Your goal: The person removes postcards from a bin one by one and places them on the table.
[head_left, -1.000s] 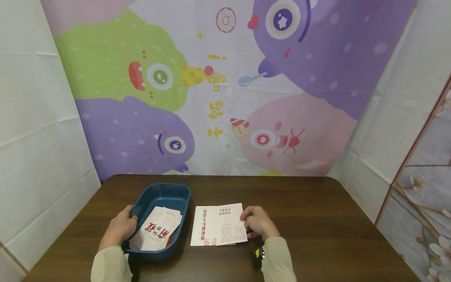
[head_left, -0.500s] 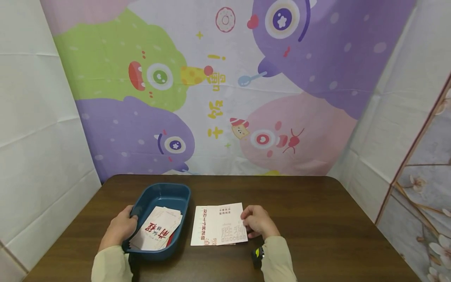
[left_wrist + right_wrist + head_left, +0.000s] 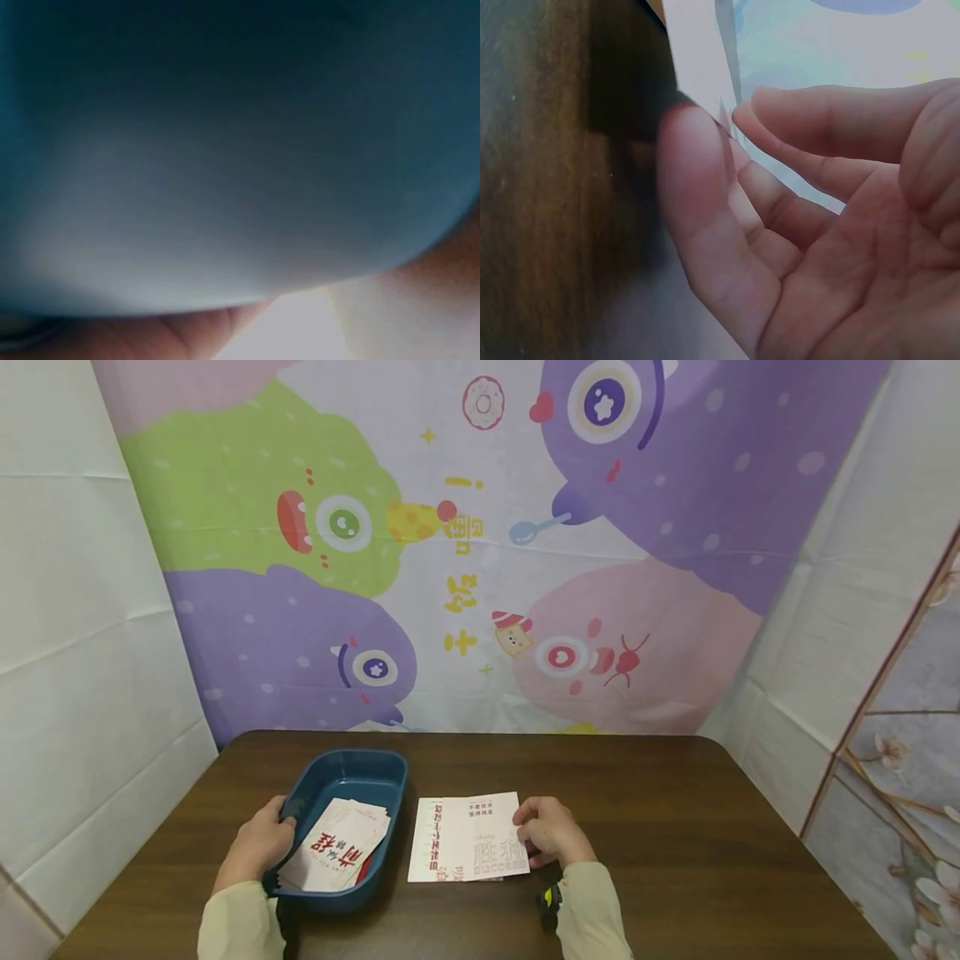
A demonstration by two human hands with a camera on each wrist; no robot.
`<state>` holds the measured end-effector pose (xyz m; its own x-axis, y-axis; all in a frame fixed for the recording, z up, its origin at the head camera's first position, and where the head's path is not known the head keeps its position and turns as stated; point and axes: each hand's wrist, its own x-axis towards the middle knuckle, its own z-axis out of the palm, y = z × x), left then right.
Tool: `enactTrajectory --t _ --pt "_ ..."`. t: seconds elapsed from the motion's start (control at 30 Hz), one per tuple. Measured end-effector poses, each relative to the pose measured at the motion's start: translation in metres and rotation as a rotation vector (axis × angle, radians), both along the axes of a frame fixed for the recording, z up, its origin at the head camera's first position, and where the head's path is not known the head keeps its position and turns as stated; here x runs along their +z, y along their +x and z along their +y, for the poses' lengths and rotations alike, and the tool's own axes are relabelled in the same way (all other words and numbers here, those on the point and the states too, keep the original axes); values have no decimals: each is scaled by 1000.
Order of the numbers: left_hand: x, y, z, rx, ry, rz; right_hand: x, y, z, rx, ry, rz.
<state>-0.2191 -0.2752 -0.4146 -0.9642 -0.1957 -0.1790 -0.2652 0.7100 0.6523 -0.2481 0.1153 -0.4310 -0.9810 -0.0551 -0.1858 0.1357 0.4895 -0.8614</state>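
My left hand [image 3: 257, 843] grips the left rim of a dark blue plastic basin [image 3: 369, 770]. A pile of white cards [image 3: 336, 852] with red lettering lies in it, a bit of red showing beneath. The basin's blurred wall [image 3: 225, 187] fills most of the left wrist view, above a strip of hand [image 3: 165, 337]. To the right of the basin, my right hand [image 3: 555, 832] pinches the right edge of a few overlapping white cards [image 3: 480, 839] printed with red and grey characters. In the right wrist view, thumb and fingers [image 3: 697, 169] meet at the edge of the cards [image 3: 697, 56].
Both hands work over a dark brown wooden table [image 3: 660, 827] with rounded far corners. Behind it hangs a cartoon-printed cloth [image 3: 465, 693]. White panels [image 3: 97, 693] stand at the left, and a flower-patterned surface [image 3: 900, 760] borders the right.
The hands, basin and cards keep their places on the table. Only the head view has shifted very slightly.
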Motion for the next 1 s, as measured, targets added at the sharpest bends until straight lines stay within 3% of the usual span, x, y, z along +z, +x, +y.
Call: enactTrajectory --t 0.43,1.0 --pt "-2 1 0 -13 -24 6 4 3 -1 41 64 16" --pt "-2 0 -2 -19 -11 3 9 2 0 24 153 54"
